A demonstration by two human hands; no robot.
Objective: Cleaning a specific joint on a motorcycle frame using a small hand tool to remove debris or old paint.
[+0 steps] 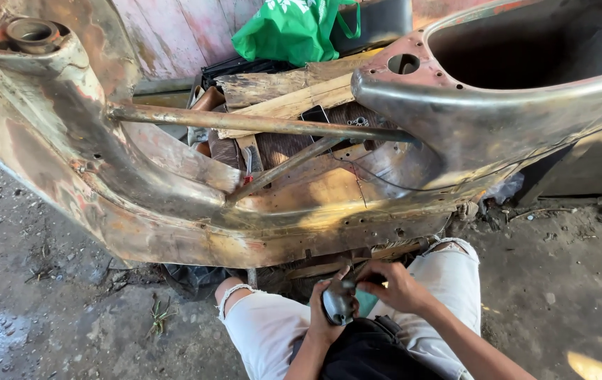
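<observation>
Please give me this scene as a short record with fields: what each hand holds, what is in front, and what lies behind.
left hand: grips a small dark rounded tool
right hand: fingers on the top of the same tool
in front: bare, rusty metal scooter frame lying on its side, with a welded cross tube
behind: wooden planks, green bag
ground: dirt and small stones

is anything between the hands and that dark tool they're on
Nothing visible. The left hand wraps the dark tool directly, and the right hand touches its top end. The rusty scooter frame sits apart, beyond the knees.
</observation>
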